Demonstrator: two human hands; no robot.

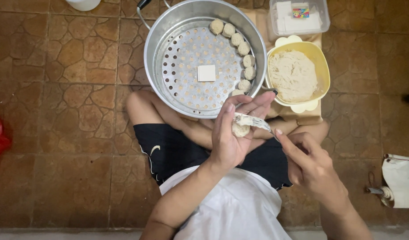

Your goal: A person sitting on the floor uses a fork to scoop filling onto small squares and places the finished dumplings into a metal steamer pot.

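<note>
Head view: a half-wrapped dumpling (240,130) is cupped in the left hand (233,135), fingers curled around it, below the steamer pan (153,53) at its 5 o'clock. A spoon (254,121) is pinched by the right hand (312,165) and pressed onto the filling. Shaping seems under way; closing the wrapper likely calls for a gentle squeeze. The spoon's bowl is hard to make out. A yellow bowl (322,60) of filling lies at 3 o'clock from the pan.
</note>
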